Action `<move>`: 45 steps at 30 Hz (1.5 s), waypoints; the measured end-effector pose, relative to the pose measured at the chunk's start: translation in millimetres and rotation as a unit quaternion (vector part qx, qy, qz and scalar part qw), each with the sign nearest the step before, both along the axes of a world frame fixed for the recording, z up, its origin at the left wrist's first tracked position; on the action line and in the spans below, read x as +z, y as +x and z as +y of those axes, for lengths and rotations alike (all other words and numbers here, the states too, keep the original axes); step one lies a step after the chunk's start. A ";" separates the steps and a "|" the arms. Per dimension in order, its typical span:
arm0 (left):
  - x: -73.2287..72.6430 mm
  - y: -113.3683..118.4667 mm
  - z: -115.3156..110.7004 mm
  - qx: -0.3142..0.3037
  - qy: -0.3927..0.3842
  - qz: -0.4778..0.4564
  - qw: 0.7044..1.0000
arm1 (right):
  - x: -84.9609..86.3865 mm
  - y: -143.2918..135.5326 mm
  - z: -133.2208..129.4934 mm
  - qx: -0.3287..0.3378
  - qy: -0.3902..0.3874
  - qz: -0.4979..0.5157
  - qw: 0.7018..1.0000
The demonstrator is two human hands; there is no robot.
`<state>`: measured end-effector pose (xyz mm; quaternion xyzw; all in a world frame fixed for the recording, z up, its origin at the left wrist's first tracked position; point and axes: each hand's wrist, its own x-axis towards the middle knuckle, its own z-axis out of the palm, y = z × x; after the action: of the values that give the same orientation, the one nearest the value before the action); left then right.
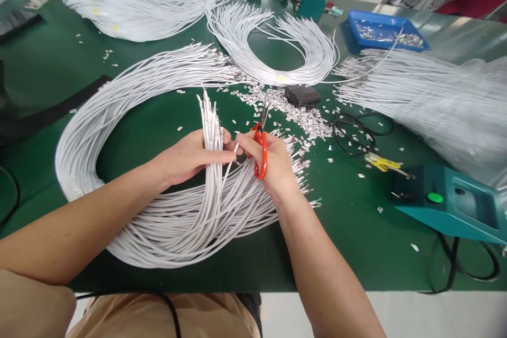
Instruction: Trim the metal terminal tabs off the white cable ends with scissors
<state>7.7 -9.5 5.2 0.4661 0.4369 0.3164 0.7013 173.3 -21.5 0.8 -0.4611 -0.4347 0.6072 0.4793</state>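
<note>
White cable ends [214,134] are gripped upright in the left hand [188,156] over their coil [158,240] on a green table [348,232]; red-handled scissors [264,156] are held in the right hand [279,163] beside one splayed strand [227,173]. Probably light, springy and slightly slippery, the cables are best pinched below their tips.

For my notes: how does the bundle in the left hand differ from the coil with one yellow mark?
The left hand grips the bundle, while the coil lies on the table. The bundle's ends point up; the coil bends in an open loop. The yellow mark shows on the coil, none on the bundle. Both are white wires.
</note>
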 end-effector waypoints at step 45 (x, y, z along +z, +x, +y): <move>-1.8 -2.8 -3.4 0.050 -0.042 0.027 0.998 | -11.2 35.2 5.9 0.031 0.378 -0.644 0.664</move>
<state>4.9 -13.0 3.4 0.4220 0.4911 0.3202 0.6915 208.4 -15.6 -10.4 -0.5028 -0.8413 -0.0431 0.1938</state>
